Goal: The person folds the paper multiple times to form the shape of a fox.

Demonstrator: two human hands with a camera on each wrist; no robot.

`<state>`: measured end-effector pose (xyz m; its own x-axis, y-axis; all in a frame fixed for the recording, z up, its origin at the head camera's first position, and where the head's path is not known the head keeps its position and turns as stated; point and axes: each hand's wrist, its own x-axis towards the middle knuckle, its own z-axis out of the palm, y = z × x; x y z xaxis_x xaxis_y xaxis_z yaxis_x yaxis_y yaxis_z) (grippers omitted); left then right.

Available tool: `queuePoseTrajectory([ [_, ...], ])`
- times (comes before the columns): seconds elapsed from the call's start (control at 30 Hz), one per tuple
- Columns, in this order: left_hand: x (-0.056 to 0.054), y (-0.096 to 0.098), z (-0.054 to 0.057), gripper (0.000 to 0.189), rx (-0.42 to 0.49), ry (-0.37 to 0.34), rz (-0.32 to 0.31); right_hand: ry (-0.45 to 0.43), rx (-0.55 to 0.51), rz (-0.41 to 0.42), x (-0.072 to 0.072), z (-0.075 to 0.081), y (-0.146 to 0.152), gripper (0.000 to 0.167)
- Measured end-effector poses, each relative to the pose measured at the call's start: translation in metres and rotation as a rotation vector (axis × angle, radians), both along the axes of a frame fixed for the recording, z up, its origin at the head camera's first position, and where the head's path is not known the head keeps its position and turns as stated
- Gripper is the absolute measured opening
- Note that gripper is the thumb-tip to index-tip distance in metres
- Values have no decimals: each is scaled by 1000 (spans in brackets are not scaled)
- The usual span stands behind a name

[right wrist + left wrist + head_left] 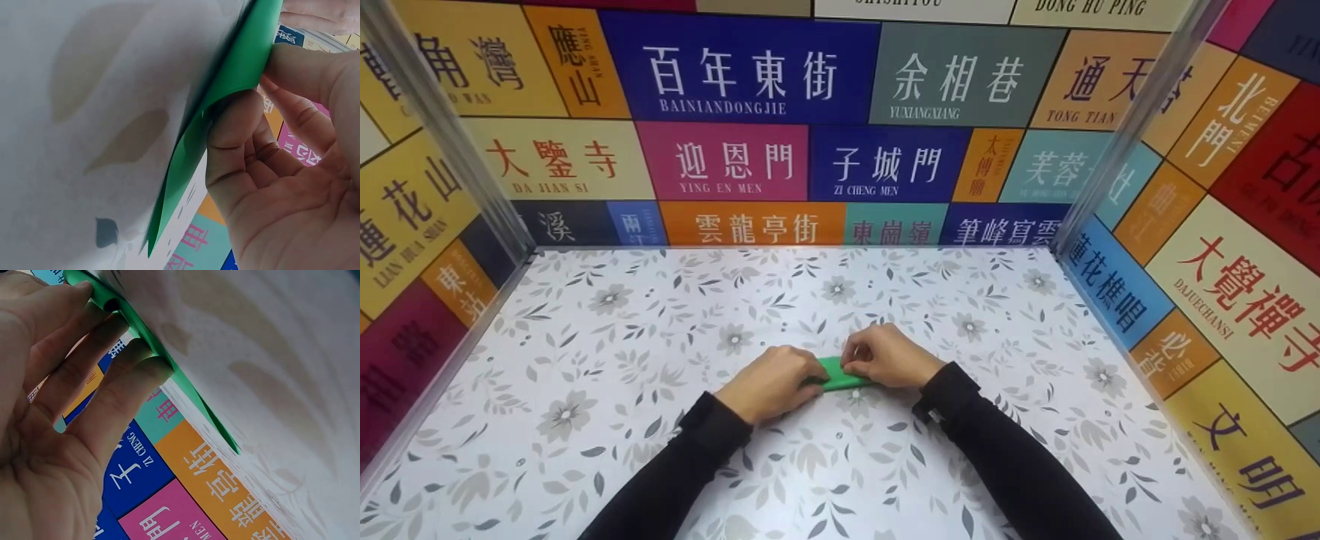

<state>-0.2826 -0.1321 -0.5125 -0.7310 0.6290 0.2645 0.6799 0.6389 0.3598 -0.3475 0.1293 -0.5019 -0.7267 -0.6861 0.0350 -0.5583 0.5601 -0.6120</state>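
Note:
A narrow folded piece of green paper (pixel 842 373) lies on the flowered tabletop between both hands. My left hand (pixel 776 381) holds its left end, with the fingertips (pixel 160 368) bent against the folded strip (pixel 185 382) in the left wrist view. At the other end, my right hand (pixel 894 357) pinches the paper between thumb and finger. The right wrist view shows a loose layer of the green sheet (pixel 242 62) curling over a fingertip, with the fold tapering down to a point. Part of the left end is hidden under the left fingers.
The tabletop (pixel 607 360) has a grey leaf and flower print. Colourful panels with Chinese lettering (pixel 735 67) form a wall behind it and on both sides. Clear corner strips (pixel 1140 112) join the walls.

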Motion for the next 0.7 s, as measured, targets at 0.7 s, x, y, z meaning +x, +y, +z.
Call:
queuePoseTrajectory([
  [0.7,0,1,1,8,16,-19,3,259,39,132,8,0,-10,13],
])
